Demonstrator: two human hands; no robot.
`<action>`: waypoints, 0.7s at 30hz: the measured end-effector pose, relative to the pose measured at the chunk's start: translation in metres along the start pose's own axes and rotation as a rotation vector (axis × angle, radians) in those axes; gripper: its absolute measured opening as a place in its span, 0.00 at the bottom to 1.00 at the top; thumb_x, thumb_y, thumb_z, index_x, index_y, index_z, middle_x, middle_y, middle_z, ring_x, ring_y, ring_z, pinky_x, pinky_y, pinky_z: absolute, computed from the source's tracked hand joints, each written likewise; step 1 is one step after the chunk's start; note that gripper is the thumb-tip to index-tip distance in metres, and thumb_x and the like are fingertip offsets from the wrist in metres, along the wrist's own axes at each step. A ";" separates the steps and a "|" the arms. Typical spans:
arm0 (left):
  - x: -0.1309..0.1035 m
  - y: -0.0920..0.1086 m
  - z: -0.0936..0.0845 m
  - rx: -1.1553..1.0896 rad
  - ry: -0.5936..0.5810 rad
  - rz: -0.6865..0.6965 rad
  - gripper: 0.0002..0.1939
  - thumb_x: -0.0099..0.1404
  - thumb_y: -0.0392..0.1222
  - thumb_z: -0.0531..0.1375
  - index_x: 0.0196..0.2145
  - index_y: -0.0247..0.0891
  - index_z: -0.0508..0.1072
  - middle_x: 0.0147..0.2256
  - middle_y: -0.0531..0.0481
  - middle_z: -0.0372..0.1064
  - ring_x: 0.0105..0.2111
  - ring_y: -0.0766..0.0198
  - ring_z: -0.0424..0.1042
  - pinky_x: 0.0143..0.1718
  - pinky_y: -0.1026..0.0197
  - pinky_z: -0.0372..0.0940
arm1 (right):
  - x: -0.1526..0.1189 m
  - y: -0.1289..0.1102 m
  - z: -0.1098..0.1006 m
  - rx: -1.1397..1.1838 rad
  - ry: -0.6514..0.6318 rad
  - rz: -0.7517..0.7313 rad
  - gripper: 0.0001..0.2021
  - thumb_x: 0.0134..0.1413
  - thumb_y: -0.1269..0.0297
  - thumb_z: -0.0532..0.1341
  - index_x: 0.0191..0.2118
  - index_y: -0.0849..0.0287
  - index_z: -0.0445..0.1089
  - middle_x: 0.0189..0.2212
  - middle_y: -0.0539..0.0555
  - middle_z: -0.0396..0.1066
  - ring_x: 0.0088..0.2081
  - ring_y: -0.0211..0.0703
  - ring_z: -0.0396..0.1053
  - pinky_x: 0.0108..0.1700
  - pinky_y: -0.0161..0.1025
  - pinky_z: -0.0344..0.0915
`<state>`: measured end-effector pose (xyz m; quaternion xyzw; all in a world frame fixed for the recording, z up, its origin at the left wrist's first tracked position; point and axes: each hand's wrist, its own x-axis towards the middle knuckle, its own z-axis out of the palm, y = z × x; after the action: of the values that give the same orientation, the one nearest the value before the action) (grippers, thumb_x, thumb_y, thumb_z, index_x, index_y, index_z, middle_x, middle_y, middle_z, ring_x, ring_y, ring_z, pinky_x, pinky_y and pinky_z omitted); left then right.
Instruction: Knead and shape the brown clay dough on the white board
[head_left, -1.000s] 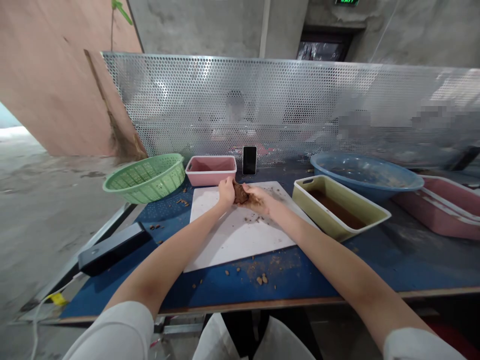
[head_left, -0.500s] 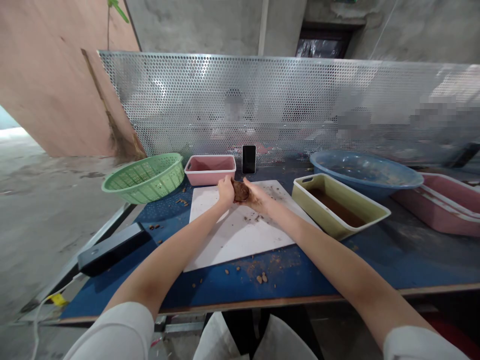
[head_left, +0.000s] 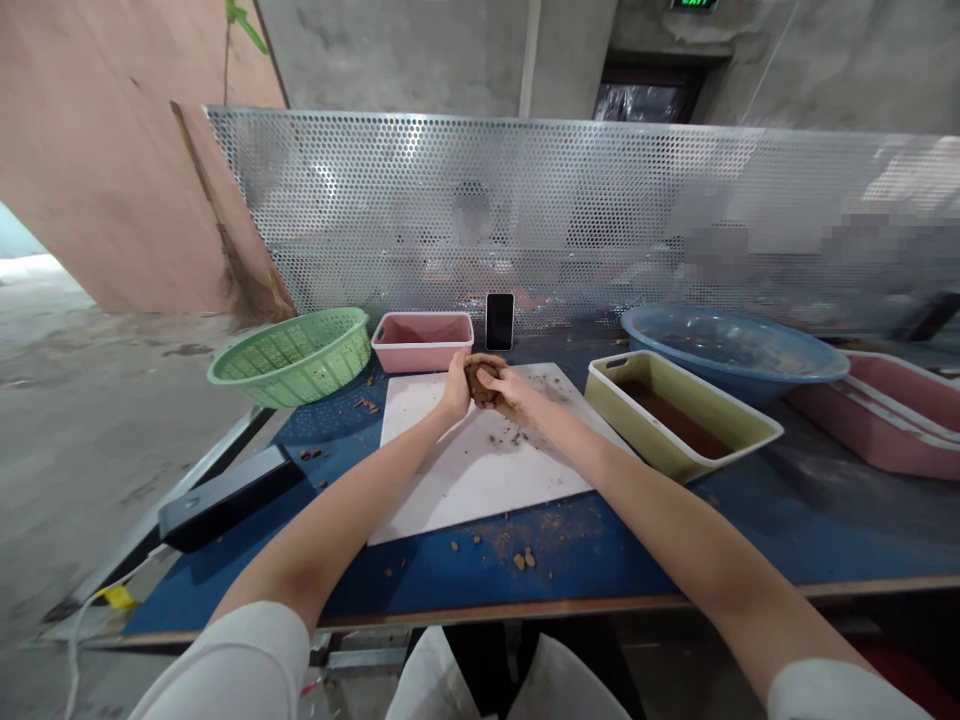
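Between my two hands is a lump of brown clay (head_left: pixel 482 384), raised over a white board (head_left: pixel 480 480). My left hand (head_left: pixel 456 385) wraps its left and far side. From the right, my right hand (head_left: pixel 514 388) presses on it, with fingers lying across the front of the lump. Dark crumbs (head_left: pixel 511 437) are scattered on the board beneath the right hand. Part of the clay is covered by the fingers.
A green basket (head_left: pixel 292 360), pink tub (head_left: pixel 422 355) and phone (head_left: pixel 499 322) stand along the back. To the right are an olive tub (head_left: pixel 675 430) with brown liquid, a blue basin (head_left: pixel 750 375) and pink tubs (head_left: pixel 885 430). A dark box (head_left: pixel 225 500) lies left.
The clay has been turned in my hands, and my right fingers now lie over its front. Its flat dark face no longer shows. The camera view has tilted up slightly.
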<state>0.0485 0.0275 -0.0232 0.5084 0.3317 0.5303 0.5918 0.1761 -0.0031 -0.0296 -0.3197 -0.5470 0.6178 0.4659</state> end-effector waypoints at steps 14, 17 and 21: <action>-0.012 -0.004 0.001 -0.048 0.088 -0.002 0.35 0.67 0.68 0.53 0.34 0.31 0.84 0.32 0.35 0.81 0.21 0.57 0.74 0.16 0.61 0.59 | 0.008 0.016 0.018 -0.023 0.102 -0.052 0.16 0.60 0.46 0.68 0.38 0.50 0.65 0.25 0.46 0.60 0.24 0.40 0.53 0.30 0.41 0.52; -0.015 0.000 0.002 -0.098 0.065 -0.048 0.36 0.68 0.67 0.52 0.42 0.31 0.85 0.36 0.35 0.82 0.22 0.57 0.75 0.18 0.61 0.61 | 0.008 0.012 0.017 0.014 0.068 -0.041 0.20 0.59 0.43 0.69 0.38 0.50 0.63 0.25 0.45 0.60 0.24 0.39 0.54 0.28 0.40 0.51; -0.015 0.003 0.006 -0.244 0.098 -0.057 0.31 0.69 0.59 0.52 0.51 0.34 0.83 0.48 0.37 0.83 0.33 0.52 0.82 0.23 0.60 0.66 | 0.009 0.004 0.013 0.053 0.089 0.009 0.21 0.64 0.36 0.62 0.41 0.50 0.64 0.29 0.50 0.68 0.26 0.44 0.63 0.26 0.41 0.56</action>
<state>0.0501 0.0114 -0.0204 0.3963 0.3075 0.5740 0.6472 0.1604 0.0002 -0.0300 -0.3368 -0.5079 0.6192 0.4952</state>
